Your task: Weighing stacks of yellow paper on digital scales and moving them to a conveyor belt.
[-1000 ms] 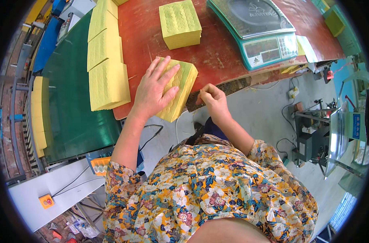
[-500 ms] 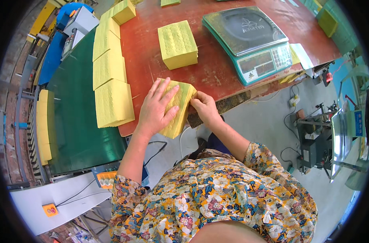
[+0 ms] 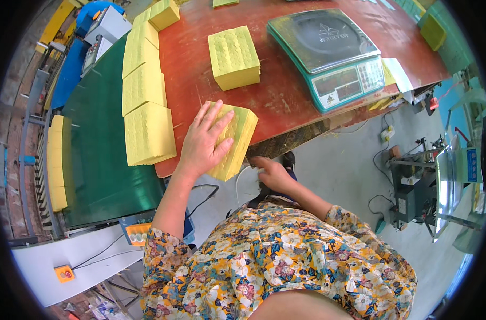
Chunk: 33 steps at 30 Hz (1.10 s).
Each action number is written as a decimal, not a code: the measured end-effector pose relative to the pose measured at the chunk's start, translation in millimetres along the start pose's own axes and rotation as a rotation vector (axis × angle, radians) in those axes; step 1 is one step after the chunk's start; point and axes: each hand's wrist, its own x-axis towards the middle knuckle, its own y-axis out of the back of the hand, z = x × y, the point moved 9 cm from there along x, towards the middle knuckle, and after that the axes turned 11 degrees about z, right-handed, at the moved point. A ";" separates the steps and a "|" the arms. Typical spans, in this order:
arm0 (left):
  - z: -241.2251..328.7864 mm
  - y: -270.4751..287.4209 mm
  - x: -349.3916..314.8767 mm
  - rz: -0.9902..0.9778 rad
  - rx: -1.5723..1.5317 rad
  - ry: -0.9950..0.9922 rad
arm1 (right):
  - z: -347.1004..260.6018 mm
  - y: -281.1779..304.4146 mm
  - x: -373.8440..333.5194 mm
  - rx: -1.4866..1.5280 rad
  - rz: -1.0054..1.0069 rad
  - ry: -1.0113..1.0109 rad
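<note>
A stack of yellow embossed paper sheets [image 3: 245, 132] lies at the near edge of the red table, its lower corner reaching past the edge. My left hand [image 3: 204, 140] rests flat on its top, fingers spread and thumb apart. Below the stack's right side, clear of it, is my right hand [image 3: 275, 175]. Its fingers are curled and the index finger points left toward the table's corner; whatever they might hold is hidden. A second yellow stack [image 3: 234, 58] sits farther back on the table.
A row of yellow paper stacks [image 3: 149, 134] lines the left side of the red table [image 3: 187, 26], beside a green belt surface [image 3: 107, 176]. To the right stands a teal weighing scale [image 3: 328, 58]. Cables [image 3: 203, 200] hang below the table edge.
My right hand has come off the stack's right side and moved down toward me. My left hand stays on top, and the stack has barely shifted.
</note>
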 end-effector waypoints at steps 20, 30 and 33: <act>20.8 -75.8 81.1 0.438 -1.769 0.802 | -168.3 267.4 42.6 0.182 0.723 0.616; 54.7 -188.9 285.7 0.407 -1.456 0.375 | -136.4 445.5 181.6 -0.215 0.640 0.740; 74.3 -236.9 317.0 0.503 -1.599 1.008 | -98.3 472.1 227.0 -0.318 0.545 0.712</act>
